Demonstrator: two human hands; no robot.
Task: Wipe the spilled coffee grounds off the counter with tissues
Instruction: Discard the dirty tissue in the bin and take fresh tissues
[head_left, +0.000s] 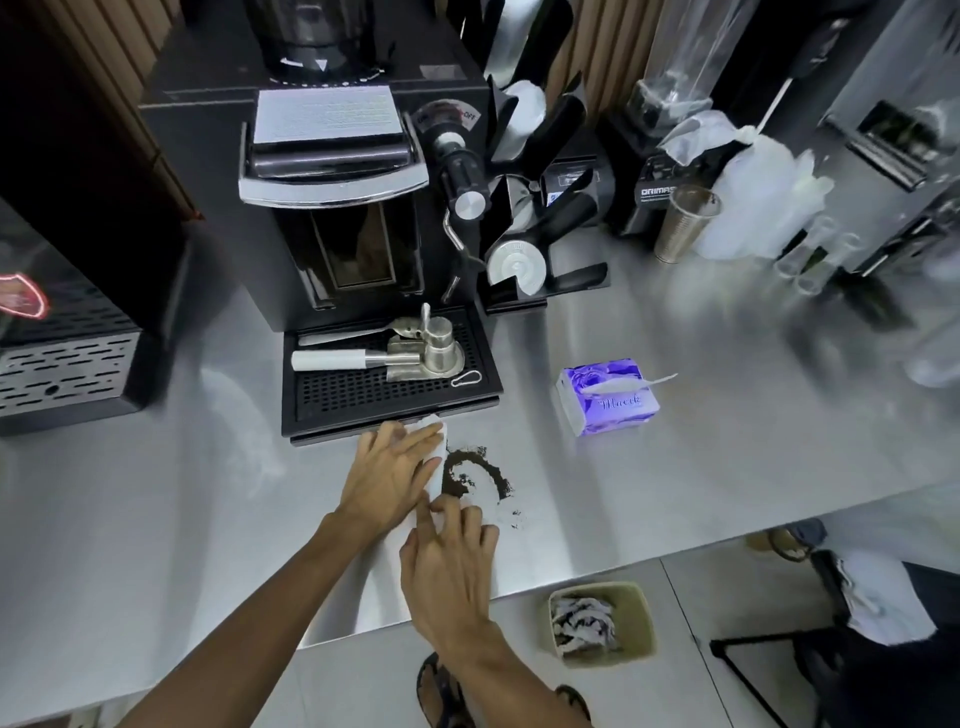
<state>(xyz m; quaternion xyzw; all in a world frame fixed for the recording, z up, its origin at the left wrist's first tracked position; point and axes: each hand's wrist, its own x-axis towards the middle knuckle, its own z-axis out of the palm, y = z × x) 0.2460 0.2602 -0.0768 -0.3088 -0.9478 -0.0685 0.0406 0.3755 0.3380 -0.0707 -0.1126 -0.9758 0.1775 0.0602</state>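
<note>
Currently: dark brown curled smear of spilled coffee grounds (474, 475) lies on the brushed stainless-steel counter (675, 467). A few loose specks sit on the near side of the smear.

White folded paper tissue (435, 451) lies flat, its edge touching the left side of the grounds. Left hand (389, 467) rests on the tissue just left of the grounds, fingers straight and close together, pressing it down. Right hand (452, 558) is nearer than the grounds, fingers bent, forefinger tip at the tissue's near edge. Cannot tell whether it pinches the tissue or only touches it.

Purple-and-white soft pack of tissues (608, 397) stands right of the grounds and farther back, well apart, one sheet poking out. Black perforated drip tray (389, 387) is just behind the grounds. Beige square waste bin (602, 623) is on the floor, nearer than the grounds and to the right, with crumpled paper in it.

Step, as judged: the wipe itself, begun but mostly undone, since the bulk of the grounds is uncollected. Next move calls for even downward pressure and a sweep rightward across the smear, gathering rather than scattering, with the near specks included.
</note>
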